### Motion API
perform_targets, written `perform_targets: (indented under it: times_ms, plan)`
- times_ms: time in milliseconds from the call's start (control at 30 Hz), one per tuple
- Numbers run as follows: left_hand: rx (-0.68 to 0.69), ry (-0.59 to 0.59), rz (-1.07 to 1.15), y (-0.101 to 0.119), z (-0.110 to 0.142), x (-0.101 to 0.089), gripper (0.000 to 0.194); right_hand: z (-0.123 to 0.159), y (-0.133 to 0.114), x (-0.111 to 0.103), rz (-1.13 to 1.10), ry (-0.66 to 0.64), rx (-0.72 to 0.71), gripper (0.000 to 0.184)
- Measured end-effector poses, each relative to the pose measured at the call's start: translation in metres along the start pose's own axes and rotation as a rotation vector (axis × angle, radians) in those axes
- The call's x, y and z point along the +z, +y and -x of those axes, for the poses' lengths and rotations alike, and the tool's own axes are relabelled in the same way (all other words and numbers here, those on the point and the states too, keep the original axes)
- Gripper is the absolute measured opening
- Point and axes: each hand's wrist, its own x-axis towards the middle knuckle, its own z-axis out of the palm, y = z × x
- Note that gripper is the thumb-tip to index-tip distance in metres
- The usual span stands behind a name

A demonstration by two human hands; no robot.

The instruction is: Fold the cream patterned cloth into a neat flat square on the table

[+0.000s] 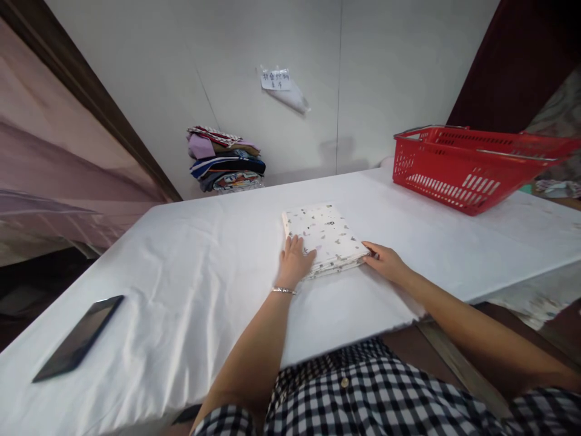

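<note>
A folded white cloth with small printed figures [327, 233] lies in the middle of the white-covered table [190, 272]. My left hand [295, 261] rests flat on its near left corner, fingers stretched out, a thin bracelet on the wrist. My right hand [385, 260] touches the cloth's near right corner, with the fingers curled against its edge; I cannot see whether they pinch it.
A red plastic basket [472, 166] stands at the far right of the table. A stack of folded clothes [227, 160] sits at the far edge by the wall. A dark phone [79, 338] lies at the near left. A paper note [275, 79] hangs on the wall.
</note>
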Motion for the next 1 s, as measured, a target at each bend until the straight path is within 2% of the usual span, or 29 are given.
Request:
perform_targets:
  times_ms: [367,567,867,1000]
  plan:
    - [0.018,0.01,-0.028,0.002,0.002,-0.002,0.054,-0.001,0.004,0.002,0.01,-0.005,0.007,0.05]
    - [0.005,0.001,-0.042,0.005,0.004,-0.001,0.055,0.002,0.0,-0.006,0.177,0.002,0.044,0.045]
    - [-0.004,-0.001,-0.08,0.008,0.005,-0.001,0.056,0.005,0.006,-0.006,0.222,-0.024,-0.041,0.046]
    - [-0.012,-0.004,-0.097,0.01,0.006,-0.001,0.055,0.003,-0.001,-0.009,0.301,-0.05,-0.094,0.05]
